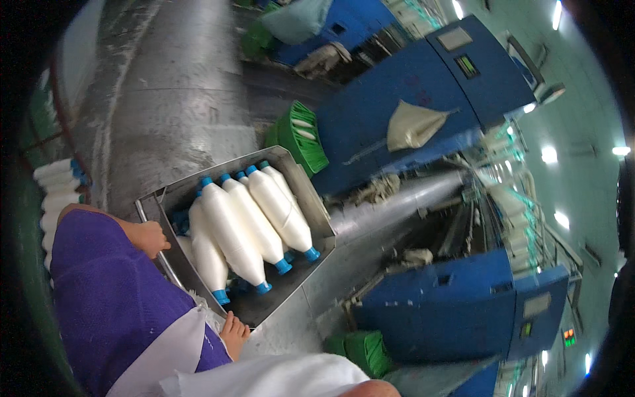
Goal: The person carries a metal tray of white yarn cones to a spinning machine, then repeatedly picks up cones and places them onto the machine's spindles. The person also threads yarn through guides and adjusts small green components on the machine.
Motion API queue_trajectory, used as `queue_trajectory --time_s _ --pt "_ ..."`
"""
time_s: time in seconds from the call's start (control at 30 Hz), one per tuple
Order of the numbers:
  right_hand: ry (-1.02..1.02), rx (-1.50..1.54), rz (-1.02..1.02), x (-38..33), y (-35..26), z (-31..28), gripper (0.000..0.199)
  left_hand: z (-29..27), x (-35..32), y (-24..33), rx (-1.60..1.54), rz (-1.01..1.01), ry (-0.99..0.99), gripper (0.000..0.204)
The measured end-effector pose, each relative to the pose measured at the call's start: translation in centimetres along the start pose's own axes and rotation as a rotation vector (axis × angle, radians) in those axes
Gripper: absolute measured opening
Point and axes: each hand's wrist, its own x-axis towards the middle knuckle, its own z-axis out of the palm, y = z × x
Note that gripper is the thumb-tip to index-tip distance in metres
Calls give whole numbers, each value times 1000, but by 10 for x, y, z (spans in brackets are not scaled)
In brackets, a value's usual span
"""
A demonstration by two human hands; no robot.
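A grey metal trolley [312,188] stands in front of me, its box tilted in the view. Several white yarn bobbins [235,231] with blue tube ends lie side by side in it; more blue ends show underneath. My left hand [151,239], at the end of a purple sleeve, is closed on the trolley's bar handle [173,272]. Lower down, my right hand [234,335] rests at the trolley's near corner, fingers stretched and slightly apart. White cloth [271,376] hides its wrist and forearm.
Blue machine cabinets [410,99] and another cabinet [436,298] stand to the right, with rows of bobbins between. A green basket [301,135] holding bobbins is just beyond the trolley. White bobbins [59,202] are stacked at far left. Grey floor [178,99] stretches ahead.
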Motion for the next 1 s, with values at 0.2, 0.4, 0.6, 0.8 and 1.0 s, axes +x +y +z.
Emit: queue_trajectory --time_s 0.2,0.4,0.6,0.8,1.0 --pt "-93 -18 -220 24 111 -26 78 -32 25 80 -50 146 649 73" --pt "-143 -32 -483 118 230 -19 82 -68 85 117 -59 -60 765 93" --pt "-170 -87 -658 229 305 -13 85 -106 142 119 -102 -242 903 88" --pt "-343 -133 -656 343 333 1 85 -153 185 76 -128 -314 845 91" --pt "-190 -73 -801 485 330 29 86 -194 231 -21 -204 -375 830 94"
